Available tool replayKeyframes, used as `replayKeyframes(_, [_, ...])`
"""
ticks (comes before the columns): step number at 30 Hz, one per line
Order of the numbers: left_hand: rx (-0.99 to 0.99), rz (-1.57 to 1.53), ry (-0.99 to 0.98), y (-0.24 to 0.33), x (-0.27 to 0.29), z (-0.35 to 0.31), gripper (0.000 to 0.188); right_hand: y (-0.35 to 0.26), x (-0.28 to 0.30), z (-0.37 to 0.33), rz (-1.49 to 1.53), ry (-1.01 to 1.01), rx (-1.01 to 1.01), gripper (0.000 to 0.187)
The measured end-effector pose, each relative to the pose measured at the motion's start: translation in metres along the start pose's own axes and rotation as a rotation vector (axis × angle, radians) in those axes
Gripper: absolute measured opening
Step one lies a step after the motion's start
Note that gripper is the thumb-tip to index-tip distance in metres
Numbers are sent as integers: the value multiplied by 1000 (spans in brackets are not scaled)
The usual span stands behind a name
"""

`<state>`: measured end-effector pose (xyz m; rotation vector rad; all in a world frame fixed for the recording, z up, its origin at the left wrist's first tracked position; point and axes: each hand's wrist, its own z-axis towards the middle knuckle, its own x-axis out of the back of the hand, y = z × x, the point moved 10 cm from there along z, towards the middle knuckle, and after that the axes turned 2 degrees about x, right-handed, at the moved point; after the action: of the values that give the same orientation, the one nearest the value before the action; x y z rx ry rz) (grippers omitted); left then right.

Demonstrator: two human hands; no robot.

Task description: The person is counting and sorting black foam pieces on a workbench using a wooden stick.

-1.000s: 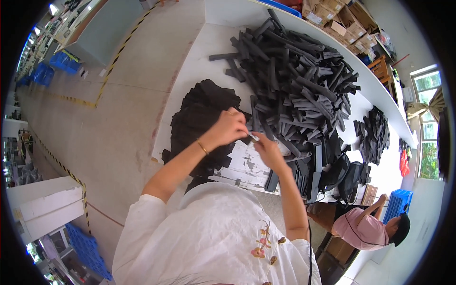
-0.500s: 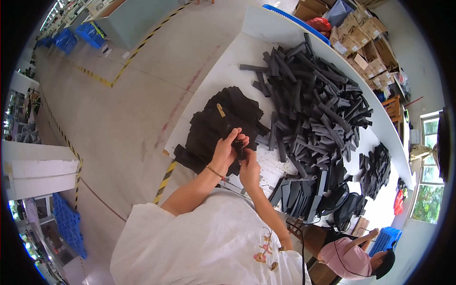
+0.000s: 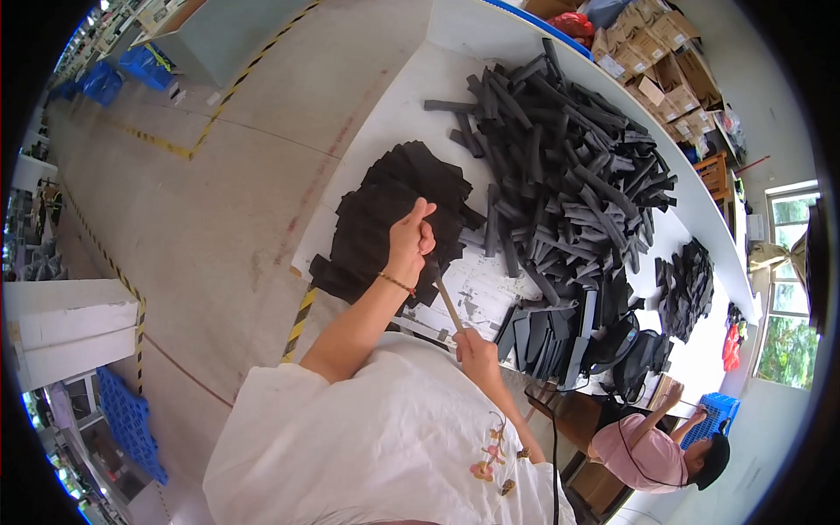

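Note:
My left hand is closed above a pile of flat black fabric pieces, its fingers curled round a black fabric piece. That piece barely stands out from the dark pile behind it. Lower and to the right, near my shirt front, my right hand grips the near end of a thin, light brown stick. The stick slants up toward the left hand, and its far end meets the dark piece there. Just what that end touches is hard to see.
A large heap of black rolled strips covers the white table. Flat dark pieces, black bags and another dark pile lie to the right. A person in pink sits at lower right; cardboard boxes stand behind.
My right hand has drawn back down and right, away from the left hand. More of the stick now shows between them; its tip no longer sticks out beyond the left hand.

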<state>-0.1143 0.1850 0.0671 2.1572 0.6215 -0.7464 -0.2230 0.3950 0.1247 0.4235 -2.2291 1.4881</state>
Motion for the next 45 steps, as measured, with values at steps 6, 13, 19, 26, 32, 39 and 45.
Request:
replayKeyframes(6, [15, -105, 82, -19, -11, -26, 49, -16, 8, 27, 127, 28, -3, 18])
replayKeyframes(13, [-154, -93, 186, 17, 48, 41, 35, 24, -19, -7, 21, -47, 72, 19])
replayKeyframes(19, [-18, -245, 188, 10, 31, 43, 34, -1, 38, -5, -9, -31, 19, 17])
replayKeyframes(26, [115, -75, 224, -53, 7, 3, 29, -61, 60, 107, 460, 425, 288, 18])
replayKeyframes(32, [-267, 650, -340, 6, -64, -23, 35, -55, 64, 124, 447, 280, 186, 24])
replayKeyframes(39, [154, 640, -540, -68, -60, -75, 30, -71, 107, 148, 593, 559, 154, 29])
replayKeyframes(45, [57, 656, -511, -69, -28, -90, 30, -81, 161, 172, 385, 889, 231, 35])
